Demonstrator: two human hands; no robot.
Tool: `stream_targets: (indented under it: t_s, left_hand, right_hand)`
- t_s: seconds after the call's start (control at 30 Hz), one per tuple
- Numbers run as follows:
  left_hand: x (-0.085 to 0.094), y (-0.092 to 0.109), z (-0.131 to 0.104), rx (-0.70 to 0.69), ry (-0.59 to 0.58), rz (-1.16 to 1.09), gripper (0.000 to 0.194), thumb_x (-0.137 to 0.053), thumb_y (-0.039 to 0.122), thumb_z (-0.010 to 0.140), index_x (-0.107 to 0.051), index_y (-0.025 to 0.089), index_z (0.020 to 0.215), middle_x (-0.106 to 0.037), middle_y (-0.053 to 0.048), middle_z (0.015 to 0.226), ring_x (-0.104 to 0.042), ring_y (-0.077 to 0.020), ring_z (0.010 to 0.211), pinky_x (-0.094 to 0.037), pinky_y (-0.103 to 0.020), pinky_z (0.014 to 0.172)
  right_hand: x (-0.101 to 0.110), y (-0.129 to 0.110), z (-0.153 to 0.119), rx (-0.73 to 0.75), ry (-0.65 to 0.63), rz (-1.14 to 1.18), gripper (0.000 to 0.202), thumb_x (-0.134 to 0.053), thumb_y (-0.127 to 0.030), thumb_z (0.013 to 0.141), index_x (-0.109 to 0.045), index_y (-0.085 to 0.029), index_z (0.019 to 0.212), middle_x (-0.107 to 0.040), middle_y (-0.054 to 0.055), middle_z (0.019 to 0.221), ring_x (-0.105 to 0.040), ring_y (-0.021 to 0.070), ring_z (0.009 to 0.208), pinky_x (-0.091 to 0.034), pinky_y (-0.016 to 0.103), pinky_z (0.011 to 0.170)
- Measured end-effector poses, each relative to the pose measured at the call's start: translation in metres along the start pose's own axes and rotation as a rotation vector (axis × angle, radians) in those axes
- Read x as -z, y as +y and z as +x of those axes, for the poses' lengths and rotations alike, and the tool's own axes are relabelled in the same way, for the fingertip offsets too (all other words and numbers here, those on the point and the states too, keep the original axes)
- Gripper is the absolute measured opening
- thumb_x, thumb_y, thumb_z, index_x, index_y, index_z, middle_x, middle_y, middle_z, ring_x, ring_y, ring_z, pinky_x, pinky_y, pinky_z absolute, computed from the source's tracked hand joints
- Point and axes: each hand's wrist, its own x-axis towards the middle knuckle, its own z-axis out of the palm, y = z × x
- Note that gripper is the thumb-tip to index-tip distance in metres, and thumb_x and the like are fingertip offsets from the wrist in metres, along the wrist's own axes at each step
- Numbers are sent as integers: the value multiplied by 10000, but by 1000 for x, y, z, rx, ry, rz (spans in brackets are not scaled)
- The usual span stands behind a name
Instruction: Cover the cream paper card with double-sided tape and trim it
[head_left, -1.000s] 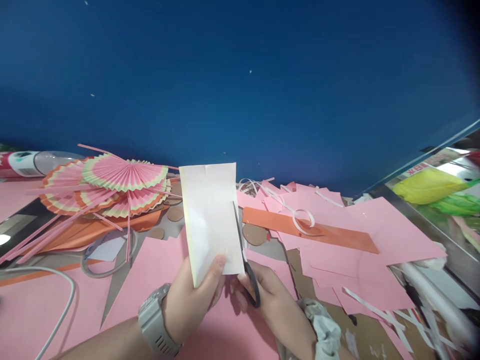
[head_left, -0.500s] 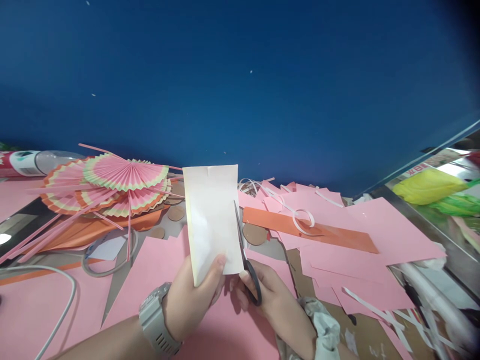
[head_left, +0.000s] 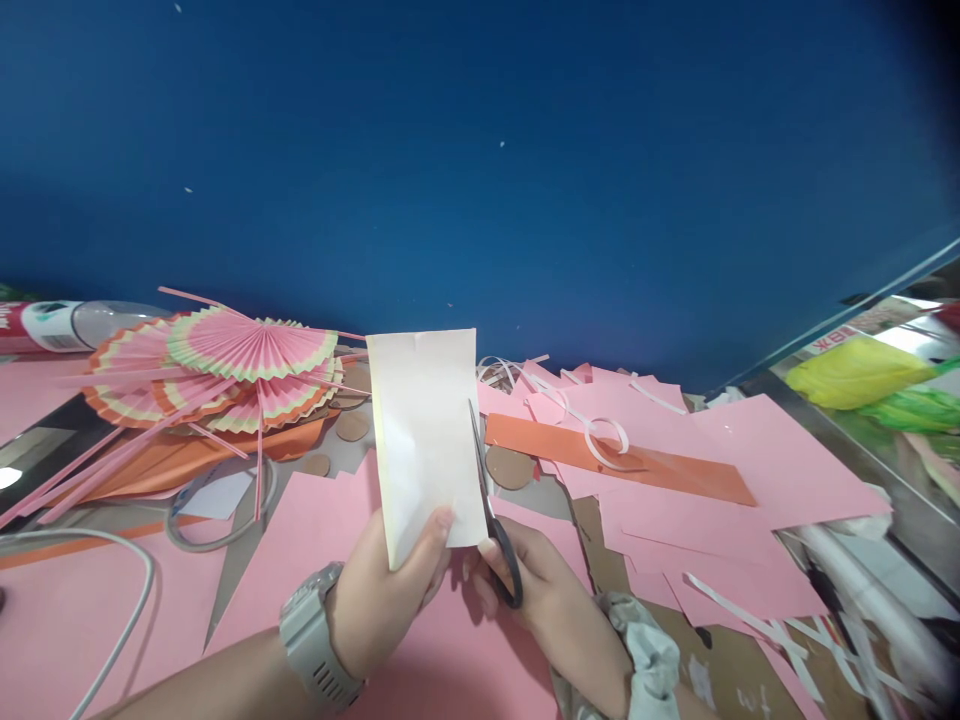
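Blue wall (head_left: 525, 150) behind — left hand (head_left: 382, 590) pinches white paper (head_left: 427, 440), right hand (head_left: 532, 590) grips scissors (head_left: 491, 515); fans (head_left: 240, 365) nearby.

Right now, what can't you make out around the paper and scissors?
Head view only:
- scissors: the far blade is behind the white paper, so blade opening is unclear.
- right hand: fingers hidden behind the handle and paper.
- left hand: only the thumb shows in front of the paper.
- bottle: cut off at the left edge.
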Motion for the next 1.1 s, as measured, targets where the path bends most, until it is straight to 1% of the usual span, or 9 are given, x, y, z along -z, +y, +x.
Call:
stream_targets:
  t_s: [0.27,0.4,0.5,0.63,0.73,0.8,0.9,1.0,1.1]
  left_hand:
    - [0,2,0,33,11,13,475,-382,487,894,-389,198,517,-351,65,403,-348,-75,367,-286,-206,383]
    - [-2,2,-1,41,36,-11,464,-399,481,891,-397,197,524,-366,62,414,-361,-77,378,-304,-205,390]
    - [-3,1,-1,65,65,-23,464,-416,490,884,-403,198,524,-350,68,397,-344,-76,365,-297,-210,383]
    - [-3,0,0,64,99,-71,441,-441,515,874,-448,193,572,-358,74,367,-350,-78,341,-291,-207,374]
    - [-2,0,1,103,153,-110,448,-478,538,849,-434,195,563,-344,80,352,-360,-79,337,-306,-203,378]
    - [-2,0,1,145,195,-127,453,-506,547,829,-422,196,555,-336,82,367,-348,-74,342,-298,-200,371]
    - [-1,-2,1,153,222,-125,455,-518,548,822,-419,195,553,-337,82,397,-331,-68,355,-290,-196,368]
    - [1,-5,1,121,249,-91,477,-485,534,847,-396,199,519,-332,78,391,-341,-72,356,-312,-204,382]
    - [3,-5,1,125,282,-76,494,-469,536,856,-388,203,501,-340,73,391,-363,-79,359,-331,-213,392]
  right_hand:
    - [2,5,1,-25,0,39,412,-422,-509,911,-499,-162,703,-473,-39,510,-451,101,504,-356,263,574]
    - [2,1,1,-22,-4,15,432,-400,-532,909,-542,-150,766,-485,-28,531,-442,105,510,-362,261,568]
    - [4,-6,-1,8,-58,-20,462,-374,-554,908,-572,-146,821,-519,6,619,-467,120,577,-363,250,550]
    - [11,-15,-4,-6,-178,6,531,-319,-590,906,-600,-146,831,-485,9,687,-400,98,556,-327,237,511]
    - [15,-18,-3,22,-261,30,488,-363,-553,909,-613,-149,801,-479,21,777,-408,101,616,-338,238,549]
    - [16,-19,-2,7,-293,31,411,-420,-506,904,-614,-154,821,-472,15,789,-427,106,647,-355,239,575]
    - [15,-18,1,-73,-308,56,252,-538,-402,871,-577,-180,985,-473,-12,763,-467,114,672,-382,239,609]
    - [14,-16,2,-91,-278,79,265,-542,-380,871,-547,-179,1044,-532,3,818,-490,112,668,-393,245,615]
    - [13,-15,3,-118,-260,95,357,-529,-464,860,-568,-160,1043,-584,36,845,-499,118,654,-400,258,611]
